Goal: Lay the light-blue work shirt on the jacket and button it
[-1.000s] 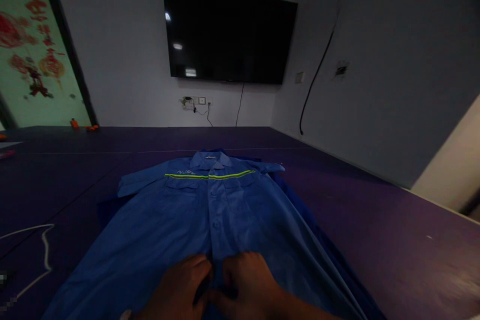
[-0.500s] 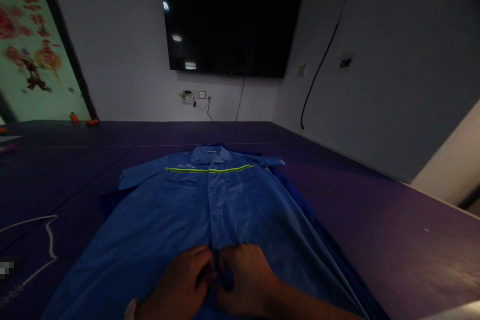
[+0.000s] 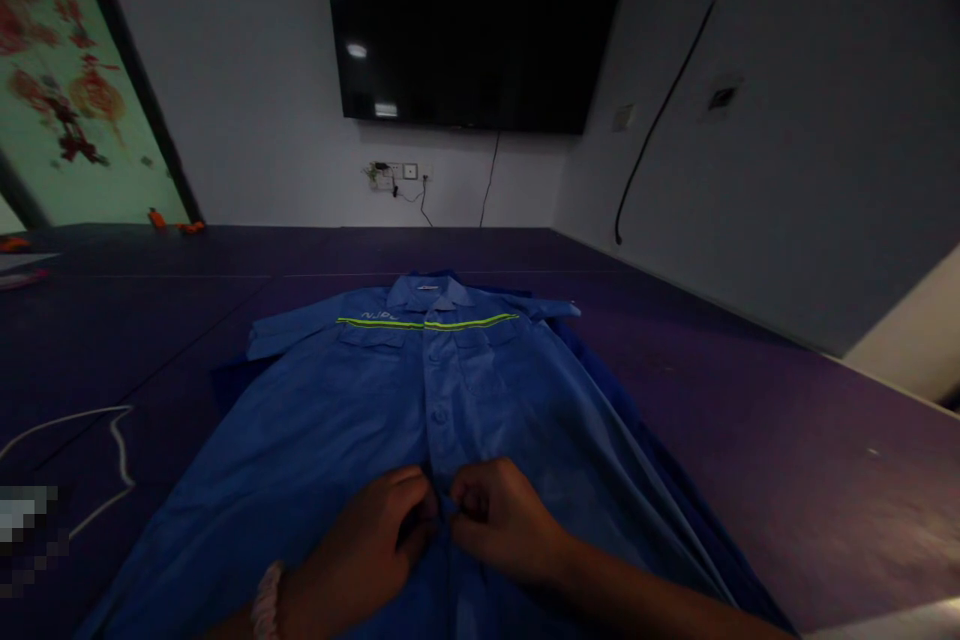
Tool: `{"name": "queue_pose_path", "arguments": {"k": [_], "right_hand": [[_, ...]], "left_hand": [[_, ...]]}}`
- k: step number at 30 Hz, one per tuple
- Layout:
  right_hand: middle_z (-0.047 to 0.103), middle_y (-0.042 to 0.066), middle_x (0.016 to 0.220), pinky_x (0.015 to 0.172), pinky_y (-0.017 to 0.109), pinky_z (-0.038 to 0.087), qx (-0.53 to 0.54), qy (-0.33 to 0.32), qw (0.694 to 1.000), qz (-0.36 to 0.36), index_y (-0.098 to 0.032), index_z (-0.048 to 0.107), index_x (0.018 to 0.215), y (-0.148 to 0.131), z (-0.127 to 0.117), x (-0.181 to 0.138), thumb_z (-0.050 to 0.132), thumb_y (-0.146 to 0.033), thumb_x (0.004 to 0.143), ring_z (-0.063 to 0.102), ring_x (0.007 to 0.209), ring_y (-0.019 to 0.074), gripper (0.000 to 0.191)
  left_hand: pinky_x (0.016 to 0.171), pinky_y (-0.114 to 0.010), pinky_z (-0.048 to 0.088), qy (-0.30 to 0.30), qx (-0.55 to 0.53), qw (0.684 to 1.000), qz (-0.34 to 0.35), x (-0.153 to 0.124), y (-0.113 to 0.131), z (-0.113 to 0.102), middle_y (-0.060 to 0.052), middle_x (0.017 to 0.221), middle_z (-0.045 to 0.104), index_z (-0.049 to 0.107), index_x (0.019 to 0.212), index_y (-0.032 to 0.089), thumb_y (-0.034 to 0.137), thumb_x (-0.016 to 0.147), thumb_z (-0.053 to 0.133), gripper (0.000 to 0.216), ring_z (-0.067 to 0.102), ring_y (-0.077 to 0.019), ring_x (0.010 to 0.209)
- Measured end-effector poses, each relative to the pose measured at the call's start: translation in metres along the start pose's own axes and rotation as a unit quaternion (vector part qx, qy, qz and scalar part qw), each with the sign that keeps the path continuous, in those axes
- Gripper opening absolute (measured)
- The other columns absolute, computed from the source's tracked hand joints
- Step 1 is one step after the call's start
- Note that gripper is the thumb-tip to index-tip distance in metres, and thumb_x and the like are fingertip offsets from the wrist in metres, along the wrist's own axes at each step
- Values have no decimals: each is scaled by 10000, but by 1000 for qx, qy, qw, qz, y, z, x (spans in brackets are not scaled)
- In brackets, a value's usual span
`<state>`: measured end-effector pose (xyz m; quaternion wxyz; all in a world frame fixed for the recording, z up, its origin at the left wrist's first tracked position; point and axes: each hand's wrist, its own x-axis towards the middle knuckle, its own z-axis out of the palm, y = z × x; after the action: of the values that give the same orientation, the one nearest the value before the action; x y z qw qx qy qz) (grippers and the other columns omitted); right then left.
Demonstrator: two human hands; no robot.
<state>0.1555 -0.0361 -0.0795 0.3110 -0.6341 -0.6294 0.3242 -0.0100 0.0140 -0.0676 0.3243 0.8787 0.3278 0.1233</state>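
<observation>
A blue short-sleeved work shirt (image 3: 322,430) lies front up, its collar (image 3: 429,293) pointing away from me. A yellow-green stripe (image 3: 375,323) crosses its chest, and buttons (image 3: 439,416) run down the front placket. My left hand (image 3: 386,525), with a pink band at the wrist, is closed on the placket's left side, low on the shirt. Just right of it, my right hand (image 3: 510,525) pinches the placket edge between thumb and fingers. Both sets of fingertips nearly meet there. Whether a button sits between them cannot be made out.
Darker blue fabric (image 3: 615,395) shows from under the shirt on the purple surface (image 3: 750,440). A white cable (image 3: 124,450) lies at the left. Against the far wall are small orange objects (image 3: 192,228), with a television (image 3: 480,30) above.
My view has tilted down a little. My right hand has turned and its fingers have moved slightly away from the left hand; the fabric loop in them no longer shows.
</observation>
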Motion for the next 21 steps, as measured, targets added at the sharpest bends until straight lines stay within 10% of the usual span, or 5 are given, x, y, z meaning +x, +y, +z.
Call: {"name": "queue_pose_path", "arguments": {"k": [8, 21], "right_hand": [[437, -54, 476, 415, 177, 242, 196, 17, 980, -17, -147, 524, 581, 2, 0, 4, 542, -194, 606, 376, 441, 59, 56], [479, -32, 471, 412, 183, 269, 176, -6, 984, -8, -125, 579, 563, 1, -4, 2, 604, -271, 640, 404, 430, 61, 168]], "left_hand": [[686, -233, 381, 42, -66, 996, 33, 0, 7, -3, -5, 764, 551, 517, 682, 169, 191, 787, 483, 113, 505, -122, 728], [613, -219, 373, 56, -85, 995, 0, 2, 5, 1, 6, 690, 547, 544, 653, 165, 229, 770, 508, 138, 497, -112, 647]]}}
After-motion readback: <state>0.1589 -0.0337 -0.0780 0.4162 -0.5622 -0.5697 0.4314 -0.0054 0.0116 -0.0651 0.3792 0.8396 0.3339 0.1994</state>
